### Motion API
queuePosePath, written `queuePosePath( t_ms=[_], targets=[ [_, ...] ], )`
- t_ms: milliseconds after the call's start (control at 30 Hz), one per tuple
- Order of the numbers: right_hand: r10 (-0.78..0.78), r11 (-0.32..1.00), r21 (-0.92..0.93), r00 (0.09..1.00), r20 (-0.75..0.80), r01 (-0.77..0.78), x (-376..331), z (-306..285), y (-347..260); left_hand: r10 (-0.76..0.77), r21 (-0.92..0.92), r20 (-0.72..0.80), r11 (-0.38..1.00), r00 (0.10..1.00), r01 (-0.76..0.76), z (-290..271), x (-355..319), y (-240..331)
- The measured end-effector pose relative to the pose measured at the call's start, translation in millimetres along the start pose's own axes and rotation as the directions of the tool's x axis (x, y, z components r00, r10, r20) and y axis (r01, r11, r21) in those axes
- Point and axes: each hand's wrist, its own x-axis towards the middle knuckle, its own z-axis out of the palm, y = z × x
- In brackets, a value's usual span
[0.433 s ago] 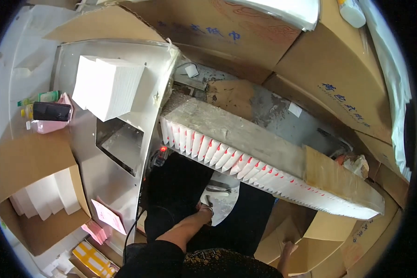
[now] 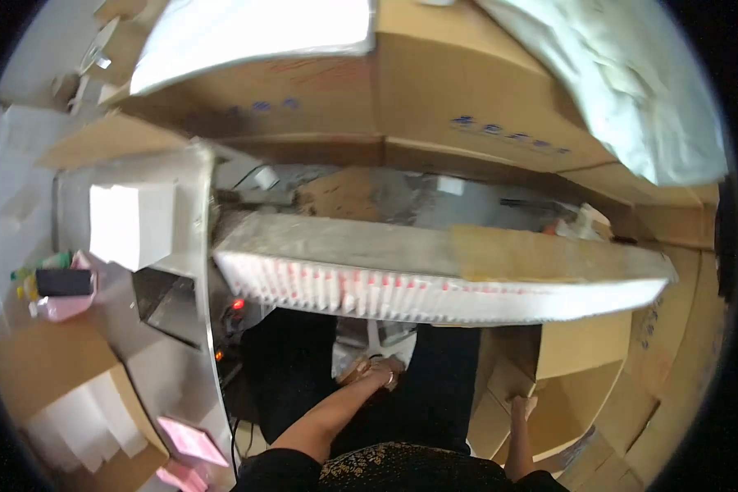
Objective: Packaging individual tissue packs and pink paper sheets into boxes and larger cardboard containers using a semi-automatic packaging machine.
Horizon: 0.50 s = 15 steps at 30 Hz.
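Nearest me is the worker's dark lap, and the right hand [image 2: 523, 404] sits beside it at the inner corner of an open, brown corrugated-cardboard box [image 2: 586, 406], low on the worker's right. Its fingers look curled at the flap's edge; whether they really grip it, I can't tell. That box should be light for its bulk, stiff along the walls and bendy at the flaps, dry rather than slippery, easily creased; I'd take hold at a folded corner, not a loose flap.

The left hand [image 2: 379, 373] reaches down between the knees, fingers bent and bunched over a pale, blurred patch [image 2: 402, 338]. I can't make out how far they are open, or whether they hold anything.

Just beyond the knees, a long, worn grey-and-tan beam [image 2: 344, 238] runs crosswise, with a tight row of slim white packets marked in red [image 2: 328, 287] along its near side. They look light, soft and easily crushed.

To the left stands a dull grey metal table [image 2: 160, 377] bearing a square-edged white paper stack [image 2: 131, 223], with a small red light [image 2: 238, 304] glowing by its edge. Farthest off, big brown cartons [image 2: 467, 98] wall the place in, and a crumpled whitish plastic sheet [image 2: 615, 90] drapes over them.
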Motion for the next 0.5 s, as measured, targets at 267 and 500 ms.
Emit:
queuePosePath(
  t_ms=[267, 500],
  targets=[
    [-0.196, 0.981, -0.033, 0.975, -0.101, 0.193, -19.4, -7.5, -0.9, -0.087, 0.001, 0.188, 0.996, 0.978, 0.088, -27.5, -39.0, -3.8],
    [-0.407, 0.91, -0.175, 0.893, -0.194, 0.376, -36.6, -1.6, -10.3, -0.341, -0.088, 0.268, 0.922, 0.901, 0.376, -98.4, -88.1, 3.5]
  ],
)
